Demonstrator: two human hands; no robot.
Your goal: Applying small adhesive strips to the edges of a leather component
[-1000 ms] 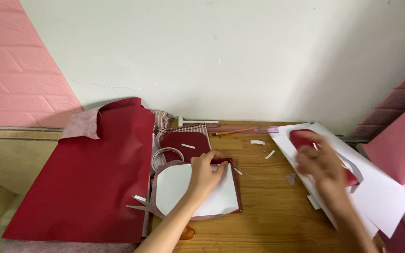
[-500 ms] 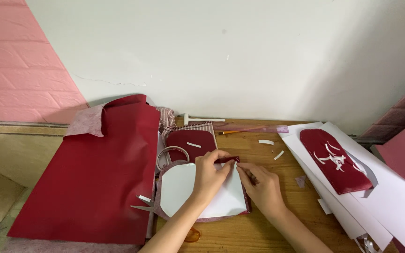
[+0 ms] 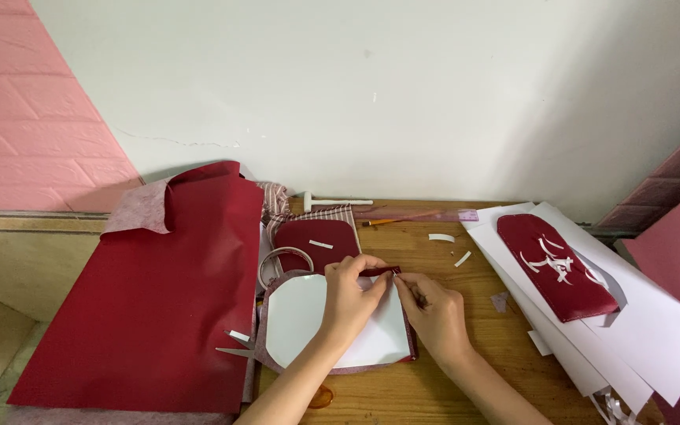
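My left hand (image 3: pixel 349 299) presses down on a white rounded paper piece (image 3: pixel 301 323) that lies on a dark red leather piece (image 3: pixel 411 346), its fingers pinching the red top edge. Beside it, my right hand (image 3: pixel 433 308) pinches the same red edge at the upper right corner of the white piece. A second dark red rounded piece (image 3: pixel 315 245) lies just behind, with a small white strip on it. Scissors (image 3: pixel 238 348) lie partly under the white piece at the left.
A large dark red leather sheet (image 3: pixel 151 307) covers the left of the wooden table (image 3: pixel 474 315). A clear tape ring (image 3: pixel 283 261) sits beside it. At right, white sheets (image 3: pixel 655 330) carry a red piece (image 3: pixel 556 266) with white strips. A brush (image 3: pixel 403 219) lies at the back.
My right hand has left the red piece on the white sheets at the right and come across to the middle, joining my left hand at the red edge.
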